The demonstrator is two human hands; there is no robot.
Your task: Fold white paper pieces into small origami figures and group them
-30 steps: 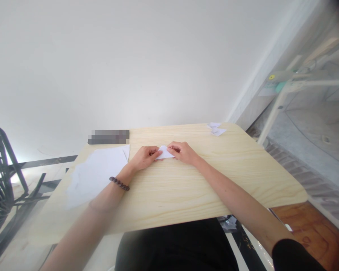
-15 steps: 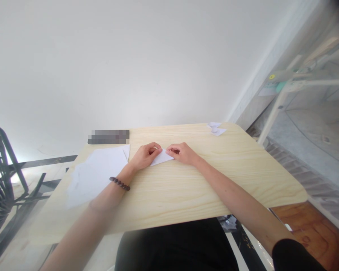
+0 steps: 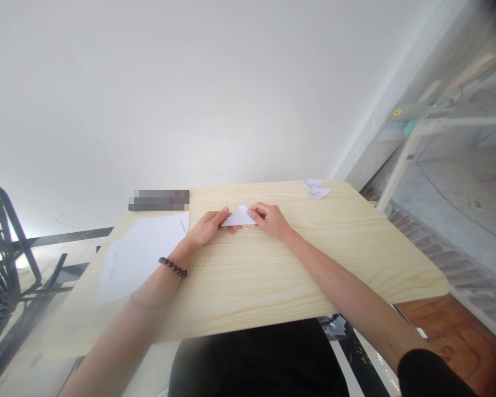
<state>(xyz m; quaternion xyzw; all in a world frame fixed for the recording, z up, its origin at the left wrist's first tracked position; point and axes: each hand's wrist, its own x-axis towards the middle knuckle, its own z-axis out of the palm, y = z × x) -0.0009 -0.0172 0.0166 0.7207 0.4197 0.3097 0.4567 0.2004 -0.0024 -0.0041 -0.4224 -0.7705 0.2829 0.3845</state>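
A small folded white paper triangle (image 3: 238, 217) is held between both hands over the middle of the table. My left hand (image 3: 210, 226) grips its left corner, thumb on top and fingers underneath, their tips showing below the lower edge. At the right side, my right hand (image 3: 270, 219) pinches the paper between thumb and fingers. The triangle's long edge faces me and its blunt peak points away. Part of the paper's right end is hidden by the right fingers.
White paper sheets (image 3: 149, 248) lie spread on the left of the wooden table (image 3: 314, 275). Behind them is a dark, pixelated oblong object (image 3: 159, 200). Small folded paper pieces (image 3: 318, 192) rest at the far right, near the wall (image 3: 231, 99). A black chair (image 3: 12, 237) stands left.
Both hands have lifted the paper triangle and turned it so its long edge lies more level. The left fingers have moved underneath it.
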